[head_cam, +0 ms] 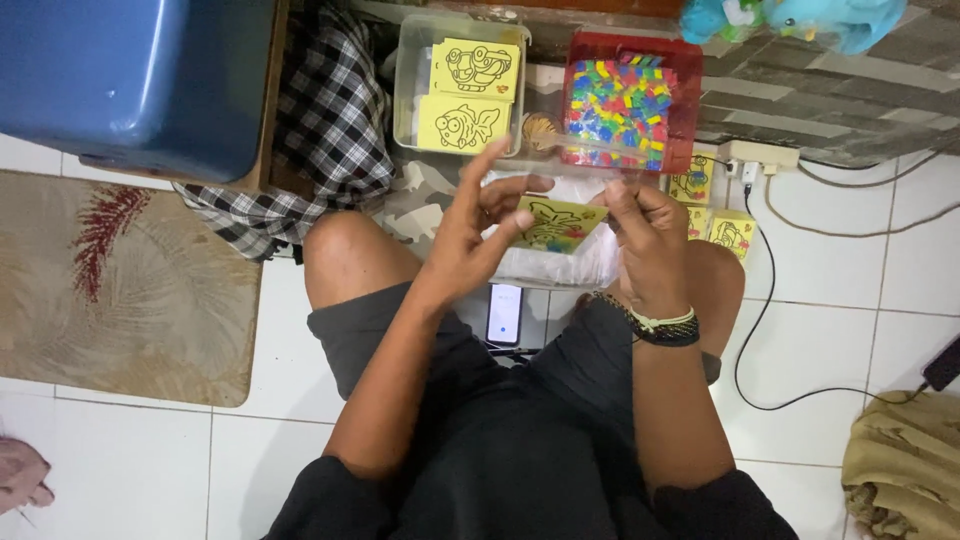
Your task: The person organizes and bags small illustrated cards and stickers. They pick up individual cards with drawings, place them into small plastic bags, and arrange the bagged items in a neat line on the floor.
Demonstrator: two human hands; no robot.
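I observed both hands raised above the lap, between the knees. The right hand (648, 240) pinched the right edge of a small yellow picture card (557, 224), partly coloured in; its grip was pressed together on that edge, wrist bent downward, a beaded bracelet (668, 326) on the wrist. The left hand (470, 235) met the card's left side, thumb under the edge, fingers (492, 160) spread and lifted; I could not tell whether it truly clamped the card. The card hung tilted over a white plastic bag (560, 262) on the floor.

In my judgement, the step was handled best by keeping the card steady at the edges, fingertips off the coloured face, and held level.

Beyond the hands stood a clear tub (408, 85) with 2 yellow outline cards (464, 100), and a red tray (686, 100) of multicoloured small squares. A phone (504, 314) lay on the white tile floor (820, 280) between the legs.
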